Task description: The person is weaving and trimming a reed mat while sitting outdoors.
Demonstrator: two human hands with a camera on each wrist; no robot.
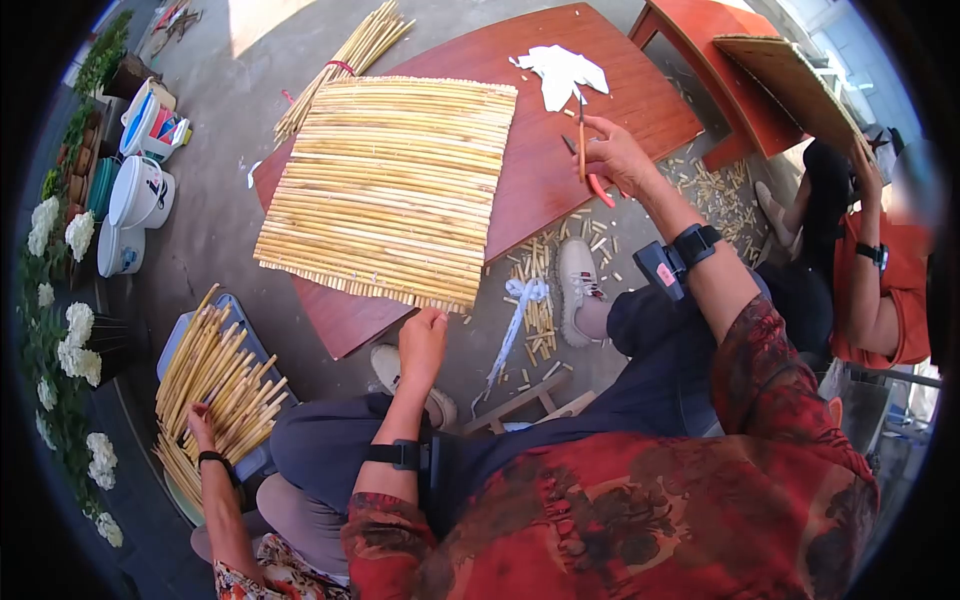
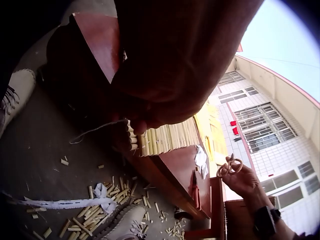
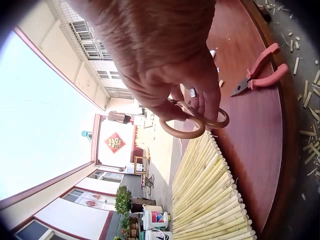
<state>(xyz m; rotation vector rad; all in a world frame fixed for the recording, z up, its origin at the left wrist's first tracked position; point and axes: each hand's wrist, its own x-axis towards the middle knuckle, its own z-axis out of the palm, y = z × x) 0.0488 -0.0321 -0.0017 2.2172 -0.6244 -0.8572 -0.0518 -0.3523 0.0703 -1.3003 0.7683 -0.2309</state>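
A mat of pale reed sticks [image 1: 390, 190] lies across the reddish-brown tabletop [image 1: 545, 190]. At its near edge my left hand [image 1: 422, 345] has its fingers bent, pinching by the corner, where a thin string [image 2: 97, 130] trails from the fingertips. How much of the mat edge is also in that pinch I cannot tell. My right hand [image 1: 615, 158] is beyond the mat's right side, holding scissors [image 3: 185, 134] with the handle loops toward the wrist and the blades pointing away. Beneath that hand, red-handled pliers [image 3: 262, 72] lie on the tabletop near its edge.
Crumpled white paper [image 1: 562, 75] lies farther back. A tied stick bundle [image 1: 345, 65] sits beyond the mat. Stick offcuts [image 1: 540, 300] litter the floor. One person's hand [image 1: 200, 425] touches sticks over a blue tray [image 1: 245, 310]; another person holds cardboard [image 1: 790, 85] at right.
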